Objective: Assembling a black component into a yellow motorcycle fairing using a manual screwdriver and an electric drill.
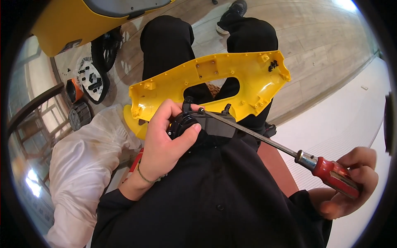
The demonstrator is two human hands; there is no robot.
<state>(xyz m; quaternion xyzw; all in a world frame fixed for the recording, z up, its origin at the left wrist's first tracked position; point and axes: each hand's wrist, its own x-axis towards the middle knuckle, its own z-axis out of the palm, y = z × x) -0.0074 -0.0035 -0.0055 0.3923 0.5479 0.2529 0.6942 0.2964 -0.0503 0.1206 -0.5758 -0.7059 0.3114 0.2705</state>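
Observation:
My left hand (167, 142) is closed around a glossy black plastic part (188, 120), with the thumb on its near side and fingers behind it. In my right hand (359, 182) is a long-shafted screwdriver (264, 138) with a red handle. Its tip meets the top of the black part, close to my left fingertips; a small dark screw seems to sit at that spot. Across my lap lies a curved yellow plastic shell (211, 76) with an oval opening, its ribbed inner side facing up. A small pile of black screws (273, 65) rests at its right end.
A yellow case (58, 29) with a grey top stands at the upper left. Beside it are a black wheel-like part (106, 47), a white tray (86, 68) of small black pieces, and an orange roll (74, 91). White fabric (87, 165) drapes on the left; a white surface (343, 120) lies right.

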